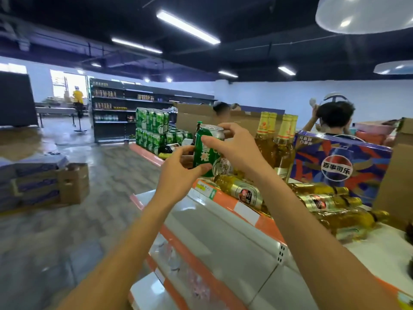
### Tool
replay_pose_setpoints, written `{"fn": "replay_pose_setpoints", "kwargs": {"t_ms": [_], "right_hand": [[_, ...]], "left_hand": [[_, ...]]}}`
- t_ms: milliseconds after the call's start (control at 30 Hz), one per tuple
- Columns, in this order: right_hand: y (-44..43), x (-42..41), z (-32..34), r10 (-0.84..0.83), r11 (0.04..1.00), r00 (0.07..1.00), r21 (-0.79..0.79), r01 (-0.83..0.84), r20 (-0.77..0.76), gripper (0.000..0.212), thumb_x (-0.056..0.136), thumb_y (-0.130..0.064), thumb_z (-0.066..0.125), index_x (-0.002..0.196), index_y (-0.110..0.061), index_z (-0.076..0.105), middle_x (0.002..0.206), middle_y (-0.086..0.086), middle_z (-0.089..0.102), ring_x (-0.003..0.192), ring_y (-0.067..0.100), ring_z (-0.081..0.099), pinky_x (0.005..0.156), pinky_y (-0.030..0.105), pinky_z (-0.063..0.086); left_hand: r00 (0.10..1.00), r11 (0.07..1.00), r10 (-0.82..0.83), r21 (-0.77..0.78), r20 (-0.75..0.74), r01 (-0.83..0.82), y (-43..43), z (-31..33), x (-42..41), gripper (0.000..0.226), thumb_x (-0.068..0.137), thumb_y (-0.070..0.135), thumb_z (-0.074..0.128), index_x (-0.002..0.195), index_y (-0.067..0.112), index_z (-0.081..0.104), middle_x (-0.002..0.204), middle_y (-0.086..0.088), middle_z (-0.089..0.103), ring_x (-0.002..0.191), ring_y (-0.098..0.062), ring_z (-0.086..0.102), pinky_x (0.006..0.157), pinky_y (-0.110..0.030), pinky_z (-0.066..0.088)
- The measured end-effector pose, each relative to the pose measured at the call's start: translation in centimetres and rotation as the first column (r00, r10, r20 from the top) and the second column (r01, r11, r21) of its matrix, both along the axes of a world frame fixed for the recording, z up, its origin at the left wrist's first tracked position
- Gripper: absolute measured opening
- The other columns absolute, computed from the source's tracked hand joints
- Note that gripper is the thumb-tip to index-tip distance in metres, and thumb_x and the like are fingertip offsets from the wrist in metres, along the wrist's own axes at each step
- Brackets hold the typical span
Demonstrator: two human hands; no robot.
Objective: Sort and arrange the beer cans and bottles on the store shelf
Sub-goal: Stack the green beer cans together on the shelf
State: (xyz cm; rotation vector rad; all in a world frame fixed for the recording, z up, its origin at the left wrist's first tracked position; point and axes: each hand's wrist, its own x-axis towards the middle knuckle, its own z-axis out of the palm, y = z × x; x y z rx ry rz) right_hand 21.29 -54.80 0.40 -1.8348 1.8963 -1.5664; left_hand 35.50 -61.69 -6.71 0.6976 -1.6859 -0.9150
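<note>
A green beer can [203, 156] is held upright above the white shelf top [380, 251]. My left hand [178, 173] grips its lower side and my right hand [232, 146] pinches its upper side near the rim. Just behind it a second can with a silver label [224, 167] is partly hidden. Several golden beer bottles [335, 211] lie on their sides on the shelf to the right. Others [277, 139] stand upright behind my right hand. Stacks of green can packs [152, 128] stand further along the shelf.
A blue Pepsi carton [342, 166] and brown cardboard boxes [395, 175] stand at the right. Two people [333, 119] are behind the shelf. Cardboard boxes [44, 184] sit on the floor at left. The shelf's orange price rail [241, 209] runs along its edge.
</note>
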Motion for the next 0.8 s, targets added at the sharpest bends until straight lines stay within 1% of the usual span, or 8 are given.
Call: {"fn": "replay_pose_setpoints", "kwargs": {"t_ms": [100,233,300,433,500,600,733,800], "right_hand": [[-3.3,-1.3,0.8,0.007,1.000,0.997,0.019,-0.005,-0.072,0.071,0.081,-0.055,0.075,0.139,-0.019,0.051,0.123,-0.004,0.059,0.108,0.012,0.059,0.091,0.035,0.057],[-8.4,-2.9,2.4,0.050,0.997,0.991,0.059,-0.043,-0.125,0.071,0.082,-0.054,0.075,0.138,-0.018,0.051,0.126,-0.001,0.060,0.108,0.015,0.060,0.087,0.032,0.057],[-11.0,-3.1,3.1,0.068,0.996,0.988,0.065,-0.059,-0.139,0.070,0.083,-0.052,0.075,0.138,-0.017,0.051,0.125,-0.001,0.060,0.108,0.015,0.060,0.088,0.031,0.056],[-16.2,-2.5,4.1,0.089,0.994,0.984,0.082,-0.077,-0.151,0.070,0.085,-0.048,0.074,0.140,-0.013,0.050,0.129,0.001,0.058,0.113,0.016,0.057,0.093,0.033,0.054],[-19.0,-2.0,4.4,0.088,0.993,0.982,0.088,-0.074,-0.165,0.070,0.087,-0.047,0.072,0.143,-0.011,0.048,0.136,0.004,0.056,0.114,0.014,0.054,0.092,0.028,0.047],[-23.8,-0.9,4.6,0.066,0.995,0.983,0.089,-0.051,-0.173,0.074,0.089,-0.051,0.068,0.146,-0.010,0.044,0.144,0.006,0.053,0.123,0.019,0.053,0.094,0.027,0.043],[-30.0,0.9,4.8,-0.021,0.998,0.990,0.059,0.030,-0.142,0.073,0.087,-0.054,0.069,0.141,-0.009,0.049,0.137,0.006,0.059,0.116,0.021,0.059,0.097,0.036,0.052],[-32.7,2.1,5.0,-0.049,0.997,0.995,0.051,0.054,-0.091,0.081,0.074,-0.063,0.070,0.135,-0.010,0.055,0.127,0.006,0.065,0.107,0.021,0.064,0.094,0.042,0.056]], "left_hand": [[0.998,0.998,0.047,-0.046,0.044,-0.045,-3.3,0.5,-0.9,0.055,0.075,0.031,0.087,0.121,0.028,0.058,0.102,0.013,0.071,0.098,-0.006,0.068,0.087,-0.029,0.057],[0.991,0.992,0.106,-0.072,0.078,-0.100,-8.1,1.6,-1.8,0.066,0.071,0.037,0.089,0.128,0.024,0.058,0.105,0.007,0.073,0.097,-0.010,0.070,0.090,-0.042,0.058],[0.985,0.987,0.145,-0.088,0.098,-0.136,-10.7,2.2,-2.1,0.068,0.070,0.040,0.089,0.128,0.025,0.057,0.106,0.004,0.073,0.095,-0.010,0.070,0.086,-0.041,0.060],[0.958,0.968,0.227,-0.147,0.177,-0.202,-16.1,3.5,-1.8,0.067,0.071,0.043,0.087,0.129,0.026,0.056,0.106,0.006,0.073,0.090,-0.005,0.069,0.078,-0.027,0.057],[0.949,0.964,0.241,-0.166,0.205,-0.209,-18.8,4.0,-1.3,0.067,0.073,0.044,0.086,0.130,0.026,0.055,0.107,0.007,0.073,0.087,-0.004,0.069,0.078,-0.028,0.057],[0.937,0.959,0.256,-0.187,0.236,-0.215,-23.5,4.7,-0.4,0.071,0.074,0.045,0.085,0.135,0.026,0.053,0.111,0.007,0.071,0.091,-0.009,0.068,0.084,-0.035,0.057],[0.933,0.953,0.258,-0.224,0.250,-0.204,-30.1,5.5,0.8,0.071,0.073,0.044,0.086,0.134,0.027,0.055,0.109,0.008,0.071,0.081,-0.001,0.063,0.067,-0.020,0.047],[0.938,0.962,0.223,-0.216,0.264,-0.168,-33.4,5.8,1.4,0.070,0.074,0.042,0.086,0.134,0.026,0.054,0.110,0.007,0.071,0.083,-0.003,0.064,0.071,-0.025,0.052]]}}
